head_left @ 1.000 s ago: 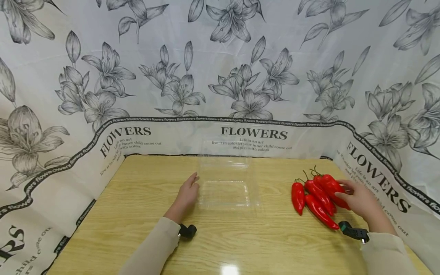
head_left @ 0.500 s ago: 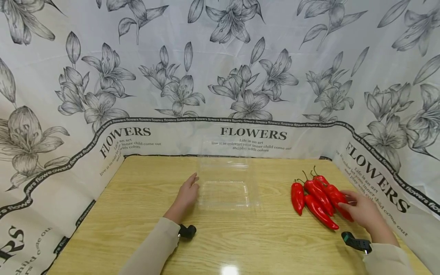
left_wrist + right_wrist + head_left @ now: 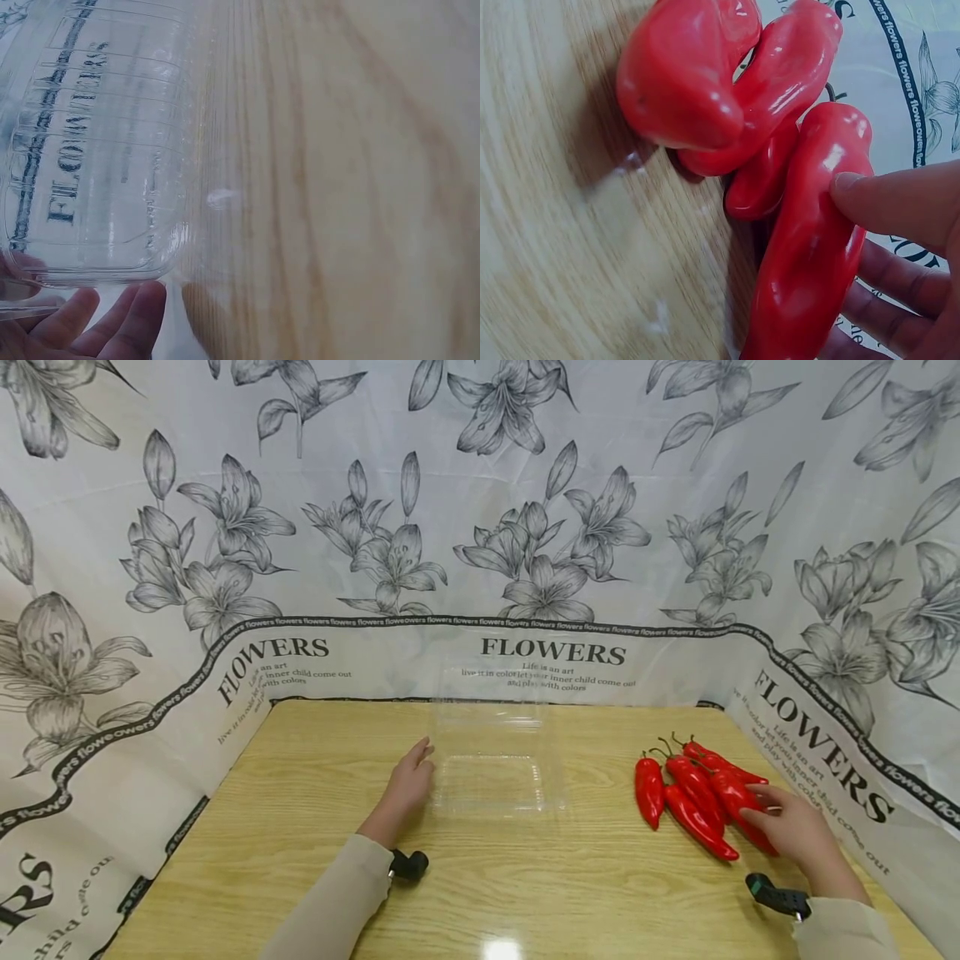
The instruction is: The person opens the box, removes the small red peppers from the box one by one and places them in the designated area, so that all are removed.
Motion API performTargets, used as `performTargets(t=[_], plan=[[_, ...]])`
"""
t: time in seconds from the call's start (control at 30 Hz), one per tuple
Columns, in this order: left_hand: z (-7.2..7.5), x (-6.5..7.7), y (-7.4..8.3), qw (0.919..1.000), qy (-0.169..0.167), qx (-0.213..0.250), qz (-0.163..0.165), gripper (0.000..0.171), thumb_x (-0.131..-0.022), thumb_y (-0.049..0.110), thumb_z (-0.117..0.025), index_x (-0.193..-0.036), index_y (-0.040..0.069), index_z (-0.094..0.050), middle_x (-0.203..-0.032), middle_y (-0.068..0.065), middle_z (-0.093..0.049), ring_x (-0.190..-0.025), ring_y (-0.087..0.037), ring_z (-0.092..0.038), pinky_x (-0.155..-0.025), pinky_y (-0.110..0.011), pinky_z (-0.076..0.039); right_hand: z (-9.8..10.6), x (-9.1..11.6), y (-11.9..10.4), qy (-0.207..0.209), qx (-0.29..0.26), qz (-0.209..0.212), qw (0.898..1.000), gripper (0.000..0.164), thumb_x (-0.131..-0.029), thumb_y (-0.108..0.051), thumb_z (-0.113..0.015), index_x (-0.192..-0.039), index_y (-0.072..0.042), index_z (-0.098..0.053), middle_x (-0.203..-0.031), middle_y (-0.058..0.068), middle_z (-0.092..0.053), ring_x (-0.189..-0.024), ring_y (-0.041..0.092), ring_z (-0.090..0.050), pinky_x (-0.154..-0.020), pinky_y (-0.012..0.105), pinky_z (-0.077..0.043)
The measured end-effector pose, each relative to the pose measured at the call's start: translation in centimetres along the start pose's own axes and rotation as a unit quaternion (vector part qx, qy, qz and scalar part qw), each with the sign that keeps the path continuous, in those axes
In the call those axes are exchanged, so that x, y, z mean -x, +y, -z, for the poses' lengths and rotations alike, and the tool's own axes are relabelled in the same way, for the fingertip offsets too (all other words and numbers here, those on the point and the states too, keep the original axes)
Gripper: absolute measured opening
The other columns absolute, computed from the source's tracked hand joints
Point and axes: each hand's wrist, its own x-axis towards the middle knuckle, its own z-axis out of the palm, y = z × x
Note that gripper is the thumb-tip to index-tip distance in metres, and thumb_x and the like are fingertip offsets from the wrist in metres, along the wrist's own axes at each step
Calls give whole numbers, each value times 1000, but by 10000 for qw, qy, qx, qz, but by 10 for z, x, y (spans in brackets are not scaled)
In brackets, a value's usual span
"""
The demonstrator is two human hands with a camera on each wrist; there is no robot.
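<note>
Several glossy red chili peppers with thin dark stems lie in a cluster at the right of the table. My right hand (image 3: 795, 827) grips the nearest-right red pepper (image 3: 810, 255), thumb on its upper face and fingers on its far side. Another pepper (image 3: 723, 762) lies behind it. To the left rest a short pepper (image 3: 648, 789) and a longer one (image 3: 697, 827). A clear plastic container (image 3: 491, 785) stands mid-table, its lid (image 3: 487, 685) raised toward the wall. My left hand (image 3: 405, 789) touches its left side with extended fingers (image 3: 146, 315).
A pale wooden-grain table (image 3: 525, 877) fills the lower view. Around its back and sides hangs a white cloth (image 3: 390, 660) with floral print and lettering, close beside the right hand. Each wrist wears a small black camera (image 3: 408, 865).
My right hand has drawn its pepper toward me and slightly right. The pepper behind it now shows more fully and points further right. The left hand and the container have stayed put.
</note>
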Motion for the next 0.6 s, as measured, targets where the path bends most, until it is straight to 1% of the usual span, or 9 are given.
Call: performTargets(t=[0.17,0.33,0.6], plan=[[0,0,-2,10000,14,-32,-7,56,-102,20,-33,-156,18,-21,-156,-6,-37,-148,-32,-22,-116,-57,-22,1,-1,-1,42,61,-35,10000,74,-89,-43,-66,-136,10,-44,-127,41,-47,-109,54,-48,-77,53,-49],[0,-1,-1,10000,15,-34,5,56,-102,20,-33,-156,18,-21,-156,-5,-36,-148,-30,-23,-116,-56,-22,1,-1,-3,104,89,-21,9999,74,-89,-44,-65,-134,11,-45,-127,41,-48,-108,53,-50,-78,53,-49],[0,-1,2,10000,22,-87,-1,56,-101,17,-33,-156,16,-22,-155,-7,-38,-147,-32,-24,-115,-56,-25,3,0,-10,258,229,191,9992,67,-92,-43,-63,-131,9,-49,-120,39,-54,-103,50,-54,-74,51,-48]])
